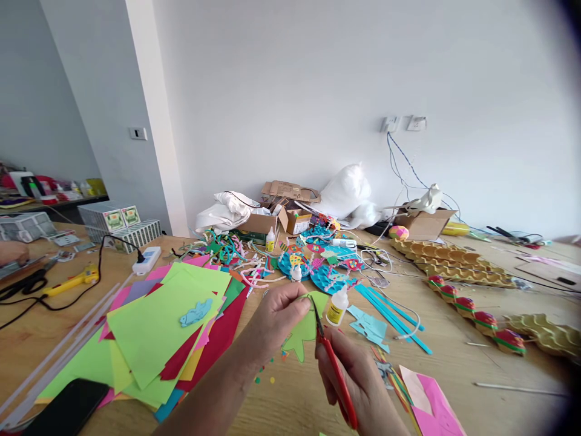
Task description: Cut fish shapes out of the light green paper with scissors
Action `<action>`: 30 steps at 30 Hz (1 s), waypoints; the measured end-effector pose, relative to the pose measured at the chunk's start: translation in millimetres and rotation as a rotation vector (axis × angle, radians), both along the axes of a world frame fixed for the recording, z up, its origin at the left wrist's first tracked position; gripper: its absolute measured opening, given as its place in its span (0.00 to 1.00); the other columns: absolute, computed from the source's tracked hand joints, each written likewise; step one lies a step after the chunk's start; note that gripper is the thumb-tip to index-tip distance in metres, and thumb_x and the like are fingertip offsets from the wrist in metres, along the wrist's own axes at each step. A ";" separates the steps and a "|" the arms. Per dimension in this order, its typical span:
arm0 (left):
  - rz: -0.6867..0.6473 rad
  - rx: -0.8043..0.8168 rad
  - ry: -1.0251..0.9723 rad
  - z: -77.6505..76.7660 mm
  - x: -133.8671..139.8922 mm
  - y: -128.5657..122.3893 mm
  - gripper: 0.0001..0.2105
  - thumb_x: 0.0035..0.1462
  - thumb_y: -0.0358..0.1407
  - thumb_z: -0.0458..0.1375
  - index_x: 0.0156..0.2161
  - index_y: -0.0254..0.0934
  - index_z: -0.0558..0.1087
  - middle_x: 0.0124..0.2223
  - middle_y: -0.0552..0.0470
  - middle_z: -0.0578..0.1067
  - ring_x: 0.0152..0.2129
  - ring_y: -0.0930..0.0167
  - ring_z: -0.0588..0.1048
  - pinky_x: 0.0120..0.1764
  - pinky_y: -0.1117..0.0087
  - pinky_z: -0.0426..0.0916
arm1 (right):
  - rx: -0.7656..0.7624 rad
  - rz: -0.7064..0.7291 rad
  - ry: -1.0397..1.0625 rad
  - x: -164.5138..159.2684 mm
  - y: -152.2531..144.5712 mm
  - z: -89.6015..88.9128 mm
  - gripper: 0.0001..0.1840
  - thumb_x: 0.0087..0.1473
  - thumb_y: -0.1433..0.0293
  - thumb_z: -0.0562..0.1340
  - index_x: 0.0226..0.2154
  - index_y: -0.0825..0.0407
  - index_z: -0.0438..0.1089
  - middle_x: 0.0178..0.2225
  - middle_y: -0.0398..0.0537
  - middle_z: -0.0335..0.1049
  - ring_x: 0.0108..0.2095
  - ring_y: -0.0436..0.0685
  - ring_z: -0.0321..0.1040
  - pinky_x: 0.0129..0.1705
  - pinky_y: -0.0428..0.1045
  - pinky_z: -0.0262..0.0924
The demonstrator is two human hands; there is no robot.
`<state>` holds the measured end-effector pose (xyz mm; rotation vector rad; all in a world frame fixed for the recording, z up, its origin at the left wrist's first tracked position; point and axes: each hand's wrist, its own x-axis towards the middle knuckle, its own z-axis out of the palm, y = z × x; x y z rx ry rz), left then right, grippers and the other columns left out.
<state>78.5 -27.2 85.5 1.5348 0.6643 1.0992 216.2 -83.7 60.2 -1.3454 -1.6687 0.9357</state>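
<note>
My left hand [290, 312] pinches a piece of light green paper [303, 333], partly cut, with a drawn outline showing on it. In my right hand [351, 378] is a pair of scissors with red handles [338, 378]. Their dark blades meet the paper just right of my left fingertips. A white glue bottle [337, 307] with a yellow label stands right behind the scissors. Beyond my left hand is another small glue bottle [296, 272]. Small coloured paper dots lie on the table under the green paper.
Left of my hands lies a stack of coloured paper [154, 327] with a blue paper cutout [195, 313] on top. A black phone [68, 407] and a yellow glue gun [75, 281] are further left. Blue strips [390, 318], egg-carton pieces [454, 263] and pink paper [429, 399] lie right.
</note>
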 end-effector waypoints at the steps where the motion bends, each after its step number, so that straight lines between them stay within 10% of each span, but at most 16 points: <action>1: -0.005 0.000 0.008 0.8 0.0 -0.3 0.10 0.55 0.35 0.49 0.24 0.36 0.59 0.23 0.58 0.56 0.22 0.76 0.55 0.26 0.74 0.52 | 0.001 0.002 0.002 -0.3 0.1 0.3 0.18 0.57 0.57 0.48 0.21 0.49 0.53 0.15 0.36 0.53 0.15 0.48 0.53 0.16 0.43 0.48; 30: -0.072 -0.019 0.097 3.6 -11.4 4.1 0.09 0.53 0.35 0.51 0.24 0.35 0.61 0.24 0.58 0.56 0.21 0.77 0.54 0.25 0.75 0.51 | -0.058 0.033 0.040 0.1 1.4 3.8 0.21 0.54 0.52 0.49 0.20 0.49 0.54 0.13 0.34 0.51 0.13 0.46 0.50 0.13 0.41 0.45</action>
